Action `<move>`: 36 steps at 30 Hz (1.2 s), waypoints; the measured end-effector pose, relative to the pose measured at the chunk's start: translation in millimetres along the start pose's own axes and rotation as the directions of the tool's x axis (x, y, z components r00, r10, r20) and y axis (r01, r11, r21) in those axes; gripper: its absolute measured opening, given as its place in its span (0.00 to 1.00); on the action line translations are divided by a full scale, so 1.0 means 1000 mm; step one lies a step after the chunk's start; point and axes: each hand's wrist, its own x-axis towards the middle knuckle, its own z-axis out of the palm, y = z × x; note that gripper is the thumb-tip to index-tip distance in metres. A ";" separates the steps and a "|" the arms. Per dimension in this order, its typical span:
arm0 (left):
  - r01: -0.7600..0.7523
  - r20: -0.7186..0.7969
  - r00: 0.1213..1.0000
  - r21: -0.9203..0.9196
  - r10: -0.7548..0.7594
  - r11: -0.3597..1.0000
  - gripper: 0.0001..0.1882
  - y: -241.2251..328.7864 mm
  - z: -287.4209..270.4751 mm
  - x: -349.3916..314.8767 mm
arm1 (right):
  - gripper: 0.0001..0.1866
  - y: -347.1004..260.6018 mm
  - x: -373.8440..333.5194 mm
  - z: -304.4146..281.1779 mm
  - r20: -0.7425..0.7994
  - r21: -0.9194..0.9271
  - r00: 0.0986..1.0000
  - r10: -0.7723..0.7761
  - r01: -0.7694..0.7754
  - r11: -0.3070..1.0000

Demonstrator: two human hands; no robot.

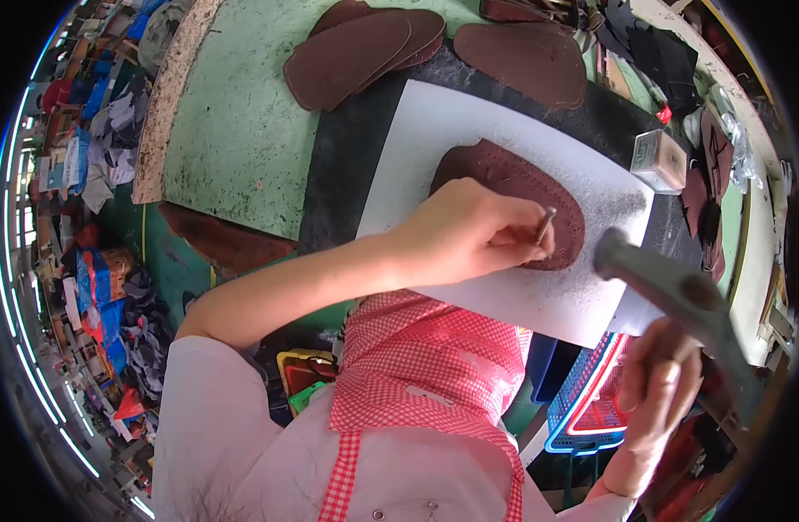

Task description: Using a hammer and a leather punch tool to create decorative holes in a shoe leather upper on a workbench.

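In my left hand (482, 230), closed in a pinch, a thin metal punch (545, 224) stands nearly upright over a brown leather piece (508, 171). Small marks or holes run along that piece's edge; its lower left part lies hidden under my hand. The leather rests on a white board (404, 148) with dark specks on its right side. My right hand (665, 374) grips a grey metal hammer (665, 283), raised to the right of the leather and apart from the punch. Most of the hammer's handle is hidden by my fingers.
Under the board is a black mat (330, 174) on a green worktable (243, 130). More brown leather pieces (356, 52) lie at the far side. A clear box (660, 161) stands by the board's right corner. Blue and red plastic baskets (582, 400) sit below the near edge.
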 end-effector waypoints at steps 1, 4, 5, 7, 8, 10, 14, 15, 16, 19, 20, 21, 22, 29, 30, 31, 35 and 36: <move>-0.013 -0.034 0.999 -0.090 0.010 0.996 0.05 -0.005 0.002 0.000 | 0.32 -0.002 -0.001 -0.004 -0.027 0.011 1.000 0.015 -0.014 1.000; -0.092 -0.042 0.995 -0.165 0.086 0.982 0.06 -0.006 0.002 0.008 | 0.32 -0.001 0.046 -0.048 0.453 0.263 0.862 -0.227 0.114 0.958; -0.111 -0.033 0.993 -0.057 0.109 0.992 0.06 -0.003 0.002 0.007 | 0.31 0.001 0.064 -0.064 0.826 0.445 0.375 -0.421 0.024 0.895; -0.102 -0.041 0.994 0.068 0.105 0.992 0.06 0.002 0.002 -0.003 | 0.29 0.033 0.025 -0.052 0.723 0.262 0.618 -0.308 0.167 0.950; -0.188 -0.067 0.976 0.219 0.207 0.957 0.05 0.006 0.006 -0.004 | 0.27 0.051 -0.008 -0.049 0.503 0.011 0.839 -0.206 0.233 0.973; -0.249 -0.075 0.952 0.370 0.296 0.895 0.05 0.004 0.011 -0.003 | 0.26 -0.016 -0.001 0.009 -0.020 -0.367 0.995 -0.096 0.082 0.927; -0.003 -0.054 0.999 -0.003 0.003 1.000 0.07 -0.002 -0.004 -0.005 | 0.29 -0.004 -0.003 0.006 0.006 0.028 0.999 -0.035 0.035 0.999; -0.014 -0.042 0.999 -0.038 0.012 0.999 0.06 -0.004 -0.004 -0.003 | 0.29 -0.002 -0.004 0.000 0.004 0.026 0.999 -0.034 0.034 0.999; -0.023 -0.032 0.999 -0.073 0.021 0.997 0.06 -0.006 -0.003 -0.002 | 0.29 0.001 -0.004 -0.006 -0.010 0.096 0.996 -0.084 0.084 0.992; -0.043 -0.037 0.998 -0.058 0.041 0.997 0.05 -0.003 -0.003 -0.003 | 0.28 0.002 -0.009 -0.016 0.003 0.128 0.990 -0.140 0.139 0.982; -0.048 -0.033 0.998 -0.013 0.048 0.999 0.06 -0.001 -0.003 -0.003 | 0.27 0.001 -0.011 -0.019 0.034 0.094 0.989 -0.147 0.143 0.985; -0.051 -0.032 0.998 -0.016 0.051 0.999 0.06 -0.001 -0.002 -0.003 | 0.25 -0.001 -0.014 -0.021 0.063 0.060 0.986 -0.152 0.148 0.987; -0.133 -0.057 0.989 0.080 0.138 0.988 0.06 -0.002 -0.001 -0.003 | 0.23 -0.003 -0.017 -0.023 0.091 0.026 0.984 -0.155 0.154 0.988; -0.135 -0.070 0.988 0.085 0.141 0.987 0.07 -0.008 -0.006 -0.007 | 0.28 -0.001 0.001 0.012 0.064 -0.104 0.994 -0.089 0.096 0.990; -0.036 -0.072 0.997 -0.172 0.024 0.984 0.06 -0.010 -0.006 -0.006 | 0.29 -0.006 0.002 0.008 0.055 -0.033 0.997 -0.062 0.064 0.997; -0.022 -0.025 0.999 -0.110 0.019 0.994 0.06 -0.009 -0.007 -0.006 | 0.31 -0.009 0.000 0.010 -0.032 0.023 0.997 -0.068 0.069 0.997; -0.044 0.003 0.999 -0.020 0.044 0.999 0.07 -0.003 -0.005 -0.008 | 0.29 0.014 -0.007 -0.006 -0.014 0.192 0.972 -0.233 0.231 0.954; -0.171 -0.068 0.981 0.167 0.184 0.971 0.06 -0.001 -0.002 -0.010 | 0.28 0.018 -0.007 -0.006 -0.046 0.290 0.953 -0.299 0.299 0.909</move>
